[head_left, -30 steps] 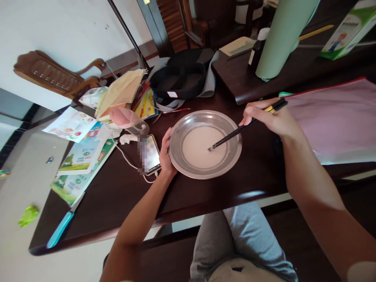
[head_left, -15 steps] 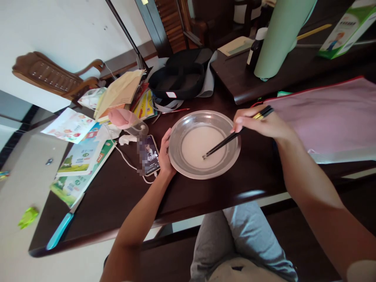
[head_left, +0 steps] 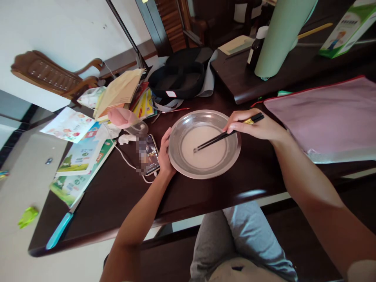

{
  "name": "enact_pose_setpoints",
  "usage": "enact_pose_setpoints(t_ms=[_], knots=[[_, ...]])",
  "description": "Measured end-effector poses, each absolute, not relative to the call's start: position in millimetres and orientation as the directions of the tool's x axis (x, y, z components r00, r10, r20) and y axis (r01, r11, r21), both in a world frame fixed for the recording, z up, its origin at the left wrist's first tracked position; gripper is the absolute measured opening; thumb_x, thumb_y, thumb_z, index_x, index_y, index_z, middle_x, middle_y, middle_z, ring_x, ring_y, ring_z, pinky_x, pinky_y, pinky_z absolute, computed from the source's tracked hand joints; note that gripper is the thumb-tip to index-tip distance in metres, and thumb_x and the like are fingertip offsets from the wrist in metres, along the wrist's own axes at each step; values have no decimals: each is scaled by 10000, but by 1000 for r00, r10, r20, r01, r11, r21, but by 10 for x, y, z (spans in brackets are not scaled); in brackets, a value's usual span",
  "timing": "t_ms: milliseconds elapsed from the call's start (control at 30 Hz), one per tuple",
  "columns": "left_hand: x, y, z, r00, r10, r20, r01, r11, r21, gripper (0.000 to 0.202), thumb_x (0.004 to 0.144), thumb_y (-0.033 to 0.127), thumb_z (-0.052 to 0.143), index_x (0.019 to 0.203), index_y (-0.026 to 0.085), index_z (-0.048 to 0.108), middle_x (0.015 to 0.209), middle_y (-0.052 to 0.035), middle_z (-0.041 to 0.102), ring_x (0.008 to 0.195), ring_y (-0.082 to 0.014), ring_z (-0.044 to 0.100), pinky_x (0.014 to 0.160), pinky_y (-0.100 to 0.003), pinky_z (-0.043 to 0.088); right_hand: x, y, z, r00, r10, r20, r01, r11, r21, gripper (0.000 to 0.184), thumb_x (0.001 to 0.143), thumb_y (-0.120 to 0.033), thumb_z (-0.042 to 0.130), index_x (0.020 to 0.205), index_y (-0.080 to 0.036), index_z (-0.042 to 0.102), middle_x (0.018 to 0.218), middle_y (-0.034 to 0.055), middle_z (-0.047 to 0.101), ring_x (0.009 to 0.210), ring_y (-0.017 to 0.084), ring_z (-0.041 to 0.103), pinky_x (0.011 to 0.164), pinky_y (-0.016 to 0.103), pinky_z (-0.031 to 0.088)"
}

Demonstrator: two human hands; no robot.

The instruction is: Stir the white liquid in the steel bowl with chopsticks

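A round metal bowl (head_left: 178,158) holds a milky white liquid (head_left: 202,154) and stands on the dark wooden table. My left hand (head_left: 166,154) grips the bowl's left rim, with the fingers partly hidden behind and under it. Black chopsticks (head_left: 216,140) with gold bands are pinched in my right hand (head_left: 252,125), above the bowl's right rim. Their tips dip into the liquid left of the middle. Just left of my left hand lies a phone (head_left: 152,154) with its screen lit and a white cable plugged in.
A knife with a turquoise handle (head_left: 60,231) lies at the left table edge beside booklets (head_left: 76,160). Behind the bowl sits a black bag (head_left: 179,84). A pink mesh pouch (head_left: 329,117) is at the right; a green bottle (head_left: 282,43) stands behind it.
My right hand has shifted slightly left and lower, and the chopstick tips have moved left through the liquid. The bowl and my left hand stay in place. The phone's picture has changed.
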State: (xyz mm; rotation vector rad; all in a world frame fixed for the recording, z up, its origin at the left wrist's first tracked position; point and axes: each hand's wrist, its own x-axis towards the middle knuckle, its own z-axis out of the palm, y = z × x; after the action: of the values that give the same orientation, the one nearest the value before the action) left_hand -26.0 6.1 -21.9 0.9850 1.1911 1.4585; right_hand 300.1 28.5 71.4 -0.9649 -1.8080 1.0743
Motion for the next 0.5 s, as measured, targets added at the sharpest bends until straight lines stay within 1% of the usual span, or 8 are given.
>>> enact_pose_setpoints(t_ms=[67,167,200,267,333,400,433,500], knots=[[-261,63,-223,-204,979,24,-177,-61,982,420,933,460,721,1329,330,775,1587,-42,683,1578,-346,531,1334,-508,402,3019,294,714,-305,910,280,246,360,-900,406,883,-657,828,695,-298,805,811,25,817,811,236,755,797,377,577],[-254,62,-233,-217,976,30,-167,-67,984,380,946,448,703,1299,334,785,1645,-30,635,1597,-341,509,1348,-506,377,3106,300,732,-162,937,310,273,344,-898,453,942,-634,780,656,-283,776,739,33,770,761,238,738,802,398,567],[-251,60,-235,-220,975,24,-171,-63,983,374,945,445,701,1293,336,787,1653,-25,628,1598,-340,507,1353,-508,369,3124,297,737,-157,939,305,258,337,-905,475,954,-630,767,634,-279,765,710,31,752,741,235,735,800,400,565],[-245,57,-237,-231,973,17,-179,-60,982,368,940,447,708,1282,338,792,1649,-16,632,1604,-335,498,1367,-505,344,3116,289,736,-227,933,279,216,327,-920,486,953,-623,765,609,-279,759,683,23,739,724,230,742,787,392,563],[-242,55,-236,-239,971,27,-177,-71,982,364,936,452,721,1272,336,798,1648,-12,633,1612,-333,486,1375,-499,328,3061,283,719,-341,906,250,187,326,-927,438,921,-622,793,638,-288,787,725,18,776,755,227,760,779,377,564],[-241,55,-236,-234,972,34,-175,-76,982,368,940,451,722,1282,337,797,1650,-13,632,1611,-331,487,1373,-499,332,3010,285,701,-401,884,242,190,338,-922,381,892,-620,820,688,-297,817,799,20,818,804,224,769,783,361,564],[-242,56,-238,-226,974,27,-181,-69,981,373,945,449,719,1293,340,793,1646,-14,636,1605,-332,496,1369,-506,340,3001,287,697,-391,887,248,203,345,-916,363,890,-611,827,708,-296,825,827,25,829,825,223,767,788,356,559],[-246,58,-243,-215,977,7,-200,-51,978,379,951,444,711,1309,347,787,1631,-15,650,1589,-334,515,1359,-522,356,3026,289,705,-293,915,278,237,351,-906,362,909,-584,828,710,-282,825,818,36,825,812,214,746,786,351,535]])
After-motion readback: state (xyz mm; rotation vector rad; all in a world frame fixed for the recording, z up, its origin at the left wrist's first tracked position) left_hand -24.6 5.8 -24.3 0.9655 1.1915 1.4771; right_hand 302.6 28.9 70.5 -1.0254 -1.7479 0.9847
